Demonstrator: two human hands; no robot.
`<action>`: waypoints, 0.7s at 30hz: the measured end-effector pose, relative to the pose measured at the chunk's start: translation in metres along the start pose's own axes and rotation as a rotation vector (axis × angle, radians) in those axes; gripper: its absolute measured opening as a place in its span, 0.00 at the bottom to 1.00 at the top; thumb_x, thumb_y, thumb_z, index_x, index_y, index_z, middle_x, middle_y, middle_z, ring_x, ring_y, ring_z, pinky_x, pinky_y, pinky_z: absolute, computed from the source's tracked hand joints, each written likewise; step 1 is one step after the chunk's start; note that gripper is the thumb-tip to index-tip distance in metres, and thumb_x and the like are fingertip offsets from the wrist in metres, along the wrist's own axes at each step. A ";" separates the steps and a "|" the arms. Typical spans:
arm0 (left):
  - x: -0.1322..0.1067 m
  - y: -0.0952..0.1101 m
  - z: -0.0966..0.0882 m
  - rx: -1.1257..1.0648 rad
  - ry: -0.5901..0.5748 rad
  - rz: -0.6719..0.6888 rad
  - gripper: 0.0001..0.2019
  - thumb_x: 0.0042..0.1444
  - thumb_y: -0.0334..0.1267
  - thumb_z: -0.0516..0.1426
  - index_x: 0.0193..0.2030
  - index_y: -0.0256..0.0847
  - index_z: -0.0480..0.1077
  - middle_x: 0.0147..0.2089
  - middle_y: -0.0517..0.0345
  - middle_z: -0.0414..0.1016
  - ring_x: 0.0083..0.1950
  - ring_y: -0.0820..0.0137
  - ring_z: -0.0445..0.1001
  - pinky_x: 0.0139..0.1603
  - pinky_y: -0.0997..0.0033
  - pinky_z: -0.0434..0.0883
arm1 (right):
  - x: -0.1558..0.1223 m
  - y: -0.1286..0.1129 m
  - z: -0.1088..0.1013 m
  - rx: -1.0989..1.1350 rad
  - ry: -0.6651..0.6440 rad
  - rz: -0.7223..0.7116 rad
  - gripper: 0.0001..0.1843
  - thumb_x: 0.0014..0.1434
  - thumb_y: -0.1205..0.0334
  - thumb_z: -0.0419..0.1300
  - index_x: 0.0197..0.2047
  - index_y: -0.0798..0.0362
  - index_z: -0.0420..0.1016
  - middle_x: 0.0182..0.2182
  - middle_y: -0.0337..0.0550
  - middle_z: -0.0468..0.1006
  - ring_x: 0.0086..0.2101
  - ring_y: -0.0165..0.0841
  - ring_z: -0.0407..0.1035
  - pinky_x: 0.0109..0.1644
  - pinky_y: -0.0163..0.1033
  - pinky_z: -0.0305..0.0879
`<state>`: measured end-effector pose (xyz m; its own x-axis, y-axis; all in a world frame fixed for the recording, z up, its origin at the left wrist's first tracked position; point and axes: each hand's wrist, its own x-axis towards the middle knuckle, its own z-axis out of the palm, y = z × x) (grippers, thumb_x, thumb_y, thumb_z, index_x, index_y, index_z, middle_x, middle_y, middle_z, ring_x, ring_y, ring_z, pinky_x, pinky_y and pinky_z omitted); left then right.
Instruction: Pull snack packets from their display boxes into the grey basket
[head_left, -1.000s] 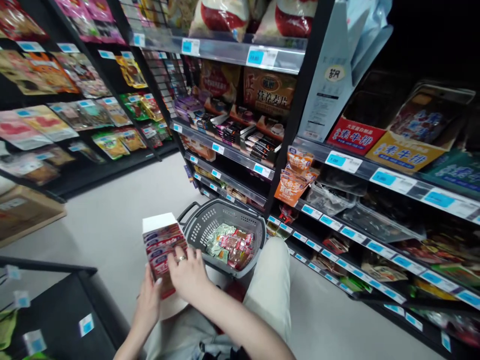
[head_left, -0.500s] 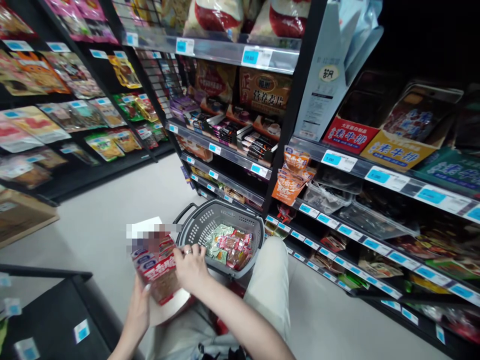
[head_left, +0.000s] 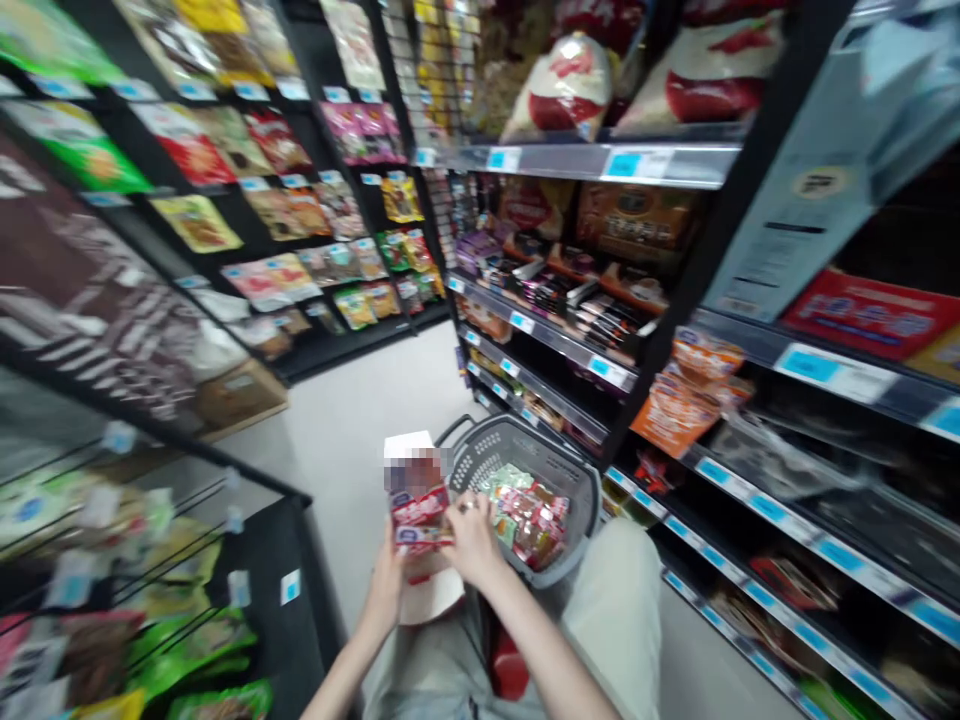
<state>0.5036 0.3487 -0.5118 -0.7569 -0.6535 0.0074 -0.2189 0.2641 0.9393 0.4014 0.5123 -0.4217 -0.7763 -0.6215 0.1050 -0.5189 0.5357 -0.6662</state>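
Note:
My left hand (head_left: 388,562) grips the left side of a small open carton (head_left: 429,598) with a white flap, held above my lap. Red and brown snack packets (head_left: 421,505) sit inside it. At the carton's right edge, my right hand (head_left: 474,540), a ring on one finger, has its fingers closed on the end of a red-and-white snack packet (head_left: 420,540) at the front. Just beyond that hand, a grey shopping basket (head_left: 581,470) on the floor holds green and red snack packets (head_left: 536,520). The upper part of the carton is pixelated.
Shelves (head_left: 555,330) of boxed goods rise behind the basket, with more shelving (head_left: 810,510) on my right. A low black rack (head_left: 270,550) of bagged snacks stands at left. A cardboard box (head_left: 244,400) lies on the floor behind it. My knee (head_left: 622,580) is beside the basket.
The view has swung left, so the scene sits further right. The front packet, which stood facing me with its label showing, is now tipped and looks foreshortened. Both hands stay at the carton.

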 end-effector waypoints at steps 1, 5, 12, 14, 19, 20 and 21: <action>-0.001 0.002 0.002 -0.023 -0.012 -0.026 0.45 0.53 0.68 0.48 0.70 0.40 0.54 0.73 0.45 0.52 0.74 0.57 0.51 0.76 0.54 0.46 | -0.002 0.004 0.002 0.046 -0.004 0.022 0.10 0.51 0.61 0.68 0.37 0.50 0.76 0.44 0.46 0.73 0.47 0.44 0.62 0.53 0.50 0.58; -0.005 0.010 0.004 -0.030 -0.052 -0.036 0.43 0.56 0.64 0.48 0.72 0.37 0.51 0.74 0.45 0.48 0.75 0.59 0.46 0.76 0.52 0.43 | -0.005 0.020 0.011 0.156 0.052 0.036 0.06 0.51 0.66 0.66 0.35 0.49 0.81 0.39 0.46 0.74 0.46 0.44 0.65 0.53 0.49 0.61; -0.009 0.015 0.002 -0.018 -0.069 -0.044 0.42 0.58 0.64 0.45 0.72 0.39 0.50 0.75 0.47 0.46 0.76 0.63 0.44 0.77 0.57 0.41 | -0.004 0.024 0.015 0.314 0.073 0.015 0.14 0.52 0.71 0.58 0.36 0.50 0.84 0.51 0.54 0.74 0.53 0.47 0.68 0.57 0.51 0.64; -0.009 0.015 0.003 -0.027 -0.069 -0.058 0.43 0.58 0.65 0.45 0.72 0.38 0.49 0.75 0.47 0.45 0.76 0.63 0.43 0.77 0.57 0.41 | -0.002 0.021 0.011 0.421 0.083 -0.006 0.14 0.53 0.69 0.57 0.37 0.50 0.83 0.52 0.53 0.75 0.53 0.45 0.70 0.58 0.50 0.64; -0.008 0.012 0.002 -0.053 -0.067 -0.061 0.44 0.57 0.66 0.45 0.73 0.37 0.49 0.75 0.46 0.45 0.76 0.62 0.42 0.77 0.58 0.39 | 0.002 0.014 -0.008 0.654 0.270 0.057 0.15 0.58 0.54 0.56 0.39 0.53 0.80 0.38 0.50 0.81 0.42 0.41 0.75 0.50 0.46 0.69; -0.008 0.012 0.002 -0.057 -0.071 -0.056 0.44 0.58 0.65 0.45 0.73 0.38 0.48 0.75 0.47 0.45 0.76 0.62 0.42 0.77 0.59 0.40 | 0.002 0.012 -0.014 0.687 0.312 0.104 0.17 0.58 0.51 0.56 0.38 0.54 0.79 0.35 0.49 0.81 0.38 0.40 0.75 0.47 0.44 0.70; -0.008 0.012 0.002 -0.059 -0.077 -0.055 0.43 0.58 0.65 0.45 0.73 0.38 0.47 0.75 0.47 0.44 0.76 0.63 0.42 0.77 0.59 0.40 | 0.002 0.010 -0.021 0.713 0.351 0.147 0.19 0.58 0.47 0.57 0.37 0.54 0.79 0.32 0.49 0.81 0.36 0.40 0.75 0.44 0.43 0.70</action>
<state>0.5060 0.3587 -0.5017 -0.7903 -0.6089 -0.0687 -0.2265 0.1862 0.9561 0.3870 0.5288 -0.4127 -0.9476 -0.2935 0.1264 -0.1415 0.0309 -0.9895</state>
